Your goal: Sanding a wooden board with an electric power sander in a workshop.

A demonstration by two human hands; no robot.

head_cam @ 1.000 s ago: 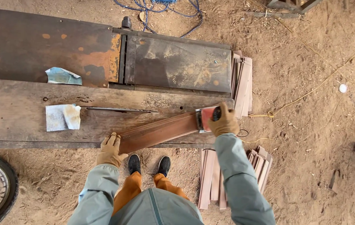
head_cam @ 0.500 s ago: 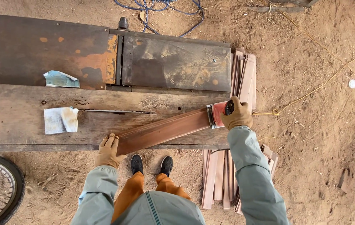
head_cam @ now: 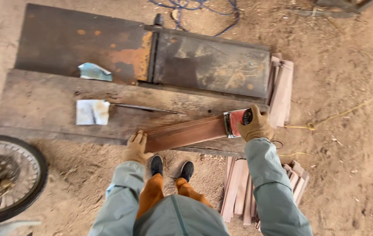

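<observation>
Plank (head_cam: 185, 133) spans both hands: left hand (head_cam: 136, 147) steadies its end, right hand (head_cam: 256, 126) grips sander (head_cam: 236, 122).

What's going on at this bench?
A person in tan work gloves is working on a reddish-brown wooden board lying on a worn plank bench. The left hand holds the board's near end; the right hand grips a red hand sander at the far end. Two sandpaper sheets lie on the bench, and stacks of wooden slats sit on the dirt floor.

No packages, labels, signs or screens are visible.
</observation>
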